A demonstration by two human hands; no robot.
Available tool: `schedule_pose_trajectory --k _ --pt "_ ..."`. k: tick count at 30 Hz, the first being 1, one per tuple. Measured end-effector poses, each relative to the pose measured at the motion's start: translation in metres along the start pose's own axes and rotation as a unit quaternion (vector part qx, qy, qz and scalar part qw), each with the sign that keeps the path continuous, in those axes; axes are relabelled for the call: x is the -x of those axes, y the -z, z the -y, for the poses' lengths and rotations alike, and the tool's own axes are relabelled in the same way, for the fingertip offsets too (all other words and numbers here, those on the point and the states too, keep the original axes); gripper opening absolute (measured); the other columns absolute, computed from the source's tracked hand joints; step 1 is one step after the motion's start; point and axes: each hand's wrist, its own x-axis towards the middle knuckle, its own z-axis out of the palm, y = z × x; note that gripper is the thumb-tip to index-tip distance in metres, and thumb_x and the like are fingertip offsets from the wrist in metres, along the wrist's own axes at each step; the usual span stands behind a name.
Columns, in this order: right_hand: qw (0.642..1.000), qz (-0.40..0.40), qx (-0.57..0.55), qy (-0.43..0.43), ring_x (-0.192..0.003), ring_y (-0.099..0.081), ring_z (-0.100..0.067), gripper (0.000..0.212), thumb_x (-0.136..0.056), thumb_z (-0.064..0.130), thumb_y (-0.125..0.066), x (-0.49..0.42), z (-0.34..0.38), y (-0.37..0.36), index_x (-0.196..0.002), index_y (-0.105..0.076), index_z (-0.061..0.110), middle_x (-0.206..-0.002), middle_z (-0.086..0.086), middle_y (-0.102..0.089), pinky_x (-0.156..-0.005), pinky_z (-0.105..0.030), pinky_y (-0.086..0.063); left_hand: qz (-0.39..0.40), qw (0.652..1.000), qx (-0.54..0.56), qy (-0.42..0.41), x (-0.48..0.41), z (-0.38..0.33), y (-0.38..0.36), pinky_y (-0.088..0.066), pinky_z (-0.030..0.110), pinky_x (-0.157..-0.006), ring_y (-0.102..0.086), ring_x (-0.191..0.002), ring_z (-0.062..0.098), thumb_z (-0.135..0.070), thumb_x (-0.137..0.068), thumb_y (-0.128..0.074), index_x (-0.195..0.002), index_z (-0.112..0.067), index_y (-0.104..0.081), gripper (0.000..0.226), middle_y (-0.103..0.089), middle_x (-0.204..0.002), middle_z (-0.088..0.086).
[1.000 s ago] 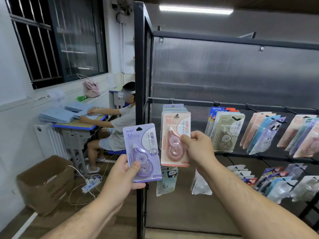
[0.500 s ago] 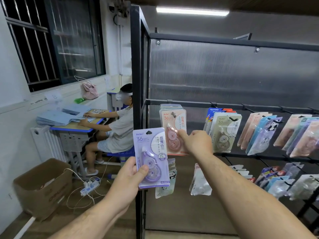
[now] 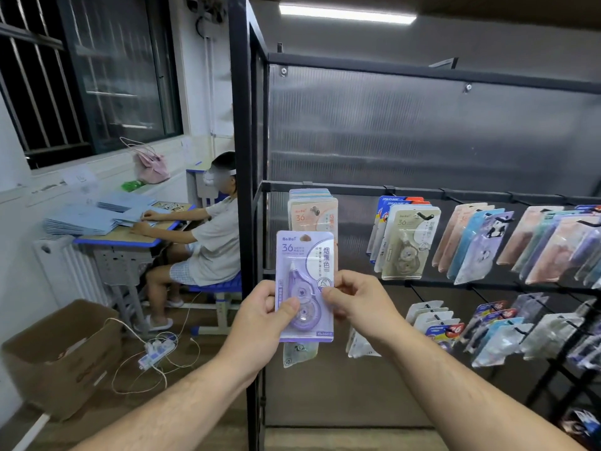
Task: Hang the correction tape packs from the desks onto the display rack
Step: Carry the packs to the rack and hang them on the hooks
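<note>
A purple correction tape pack (image 3: pixel 305 262) stands upright in front of the black display rack (image 3: pixel 242 157). My left hand (image 3: pixel 265 315) grips its lower left edge, thumb across the front. My right hand (image 3: pixel 353 302) pinches its right edge. Right behind it, a stack of pink packs (image 3: pixel 313 211) hangs on the rack's leftmost upper hook. More packs (image 3: pixel 408 242) hang on hooks to the right, and another row (image 3: pixel 432 320) hangs below.
A person (image 3: pixel 208 236) sits at a blue-edged desk (image 3: pixel 120 237) stacked with blue papers on the left. On the floor lie a cardboard box (image 3: pixel 61 356) and a power strip (image 3: pixel 156 349) with cables. A white radiator (image 3: pixel 70 271) lines the wall.
My right hand let go of the pink pack, which now hangs on the leftmost hook, and came back to the purple pack. My left hand brought the purple pack to the middle.
</note>
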Motion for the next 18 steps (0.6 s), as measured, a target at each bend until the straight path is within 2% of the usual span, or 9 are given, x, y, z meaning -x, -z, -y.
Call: schedule_pose_trajectory --k 2,5,8,11,13,16,18 --pt "1.000 -0.017 0.015 0.010 -0.050 -0.047 -0.008 0.022 -0.096 0.003 -0.065 -0.002 0.003 0.001 -0.076 -0.064 0.009 -0.061 0.001 -0.061 -0.055 -0.025 -0.041 -0.013 0.999 -0.030 -0.024 -0.003 -0.001 0.000 -0.061 0.030 -0.075 -0.076 -0.090 0.019 -0.009 -0.096 -0.067 -0.110 -0.014 -0.061 0.015 -0.078 -0.100 0.005" --pt "0.998 -0.053 0.025 0.023 -0.050 -0.046 -0.008 0.025 -0.097 0.005 -0.064 -0.010 0.012 0.003 -0.073 -0.063 0.013 -0.058 0.006 -0.060 -0.056 -0.028 -0.041 -0.043 0.981 -0.168 -0.092 -0.010 0.001 0.007 -0.056 0.024 -0.077 -0.068 -0.089 0.006 -0.018 -0.091 -0.075 -0.109 -0.030 -0.061 0.026 -0.071 -0.099 -0.013" --pt "0.995 -0.090 0.034 0.025 -0.055 -0.051 -0.009 0.028 -0.096 0.006 -0.065 -0.022 0.019 0.007 -0.071 -0.064 0.017 -0.060 0.008 -0.062 -0.060 -0.028 -0.042 -0.057 0.931 -0.325 -0.156 -0.012 0.002 0.017 -0.044 0.019 -0.093 -0.054 -0.109 -0.002 -0.027 -0.089 -0.075 -0.126 -0.035 -0.057 0.042 -0.056 -0.117 -0.024" --pt "0.994 -0.106 0.042 0.001 -0.066 -0.056 -0.019 0.024 -0.094 0.010 -0.066 -0.035 0.015 0.008 -0.072 -0.065 0.017 -0.071 -0.002 -0.066 -0.066 -0.034 -0.044 -0.047 0.893 -0.408 -0.184 -0.011 0.002 0.025 -0.029 0.016 -0.100 -0.040 -0.122 -0.002 -0.027 -0.091 -0.072 -0.136 -0.028 -0.057 0.047 -0.047 -0.129 -0.020" --pt "0.992 -0.115 0.046 -0.018 -0.066 -0.056 -0.020 0.024 -0.095 0.012 -0.066 -0.040 0.009 0.007 -0.071 -0.065 0.018 -0.071 -0.002 -0.066 -0.066 -0.035 -0.044 -0.040 0.879 -0.439 -0.184 -0.010 0.005 0.030 -0.026 0.016 -0.104 -0.036 -0.126 0.000 -0.026 -0.092 -0.071 -0.138 -0.026 -0.057 0.048 -0.047 -0.135 -0.018" --pt "0.990 -0.131 0.047 -0.031 -0.065 -0.055 -0.020 0.025 -0.093 0.015 -0.068 -0.048 0.003 0.004 -0.069 -0.064 0.018 -0.069 0.000 -0.065 -0.066 -0.036 -0.044 -0.039 0.874 -0.453 -0.172 -0.008 0.010 0.035 -0.028 0.023 -0.113 -0.036 -0.135 0.008 -0.026 -0.091 -0.070 -0.139 -0.027 -0.058 0.049 -0.048 -0.143 -0.013" --pt "0.987 -0.142 0.061 -0.040 -0.065 -0.056 -0.022 0.025 -0.089 0.021 -0.071 -0.053 0.001 0.001 -0.067 -0.062 0.017 -0.066 0.000 -0.065 -0.067 -0.039 -0.046 -0.040 0.877 -0.451 -0.161 -0.008 0.011 0.038 -0.024 0.022 -0.114 -0.034 -0.138 0.008 -0.026 -0.091 -0.070 -0.139 -0.030 -0.057 0.050 -0.046 -0.144 -0.014"
